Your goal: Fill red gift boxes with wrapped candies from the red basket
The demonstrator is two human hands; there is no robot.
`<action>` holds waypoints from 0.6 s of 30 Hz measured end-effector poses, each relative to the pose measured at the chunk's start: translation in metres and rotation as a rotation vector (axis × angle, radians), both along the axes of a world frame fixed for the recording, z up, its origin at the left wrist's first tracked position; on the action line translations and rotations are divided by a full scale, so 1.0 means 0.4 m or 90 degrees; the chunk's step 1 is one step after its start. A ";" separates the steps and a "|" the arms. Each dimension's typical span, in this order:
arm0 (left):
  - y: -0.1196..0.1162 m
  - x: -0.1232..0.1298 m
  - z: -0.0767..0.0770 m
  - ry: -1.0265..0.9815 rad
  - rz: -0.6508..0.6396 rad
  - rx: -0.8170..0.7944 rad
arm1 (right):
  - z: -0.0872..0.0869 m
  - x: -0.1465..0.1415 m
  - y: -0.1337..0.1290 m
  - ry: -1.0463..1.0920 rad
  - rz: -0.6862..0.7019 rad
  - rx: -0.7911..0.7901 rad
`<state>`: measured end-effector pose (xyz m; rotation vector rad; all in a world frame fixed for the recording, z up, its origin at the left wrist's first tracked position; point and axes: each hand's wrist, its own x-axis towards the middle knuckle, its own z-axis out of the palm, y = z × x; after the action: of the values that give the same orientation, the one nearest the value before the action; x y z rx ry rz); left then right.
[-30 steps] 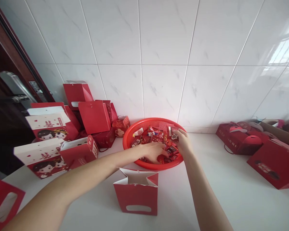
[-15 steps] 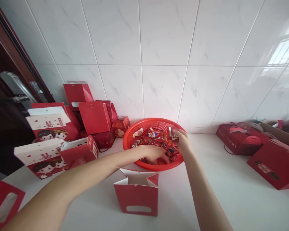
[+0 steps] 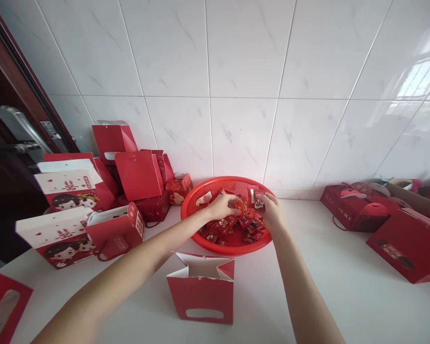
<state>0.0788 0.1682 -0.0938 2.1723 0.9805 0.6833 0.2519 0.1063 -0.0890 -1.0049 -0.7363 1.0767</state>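
Note:
A red plastic basket (image 3: 190, 229) with perforated sides holds many wrapped candies (image 3: 225, 224) in red wrappers. Over its right side my right hand (image 3: 274, 215) is closed on candy packets (image 3: 257, 199), which stick out past the fingertips. My left hand (image 3: 223, 206) is above the middle of the basket, thumb and fingers curled around a red-orange wrapped candy (image 3: 244, 208); part of that candy is hidden by the fingers. In front of the basket stands an upright red gift box (image 3: 204, 298), its white-lined top open and a handle slot in its near face.
Red and white gift boxes (image 3: 138, 174) are grouped at the left, some printed with cartoon figures. Another red box (image 3: 7, 301) is cut off at the lower left. More red boxes (image 3: 408, 248) stand at the right. A tiled wall (image 3: 243, 134) rises behind the white tabletop (image 3: 265, 296).
My left hand has lifted from the basket's near side and moved up and back, close to my right hand. The candies beneath have shifted. My right hand keeps its packets.

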 end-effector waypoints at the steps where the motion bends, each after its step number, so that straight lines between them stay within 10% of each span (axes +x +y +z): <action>1: 0.007 -0.002 -0.002 -0.015 0.020 -0.019 | 0.000 0.000 0.000 -0.001 -0.002 -0.002; 18: 0.007 -0.001 0.000 -0.093 0.008 -0.051 | 0.004 -0.003 -0.003 -0.003 0.002 -0.015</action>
<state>0.0784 0.1709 -0.0937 2.0178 0.9304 0.7825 0.2506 0.1052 -0.0873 -1.0261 -0.7312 1.0884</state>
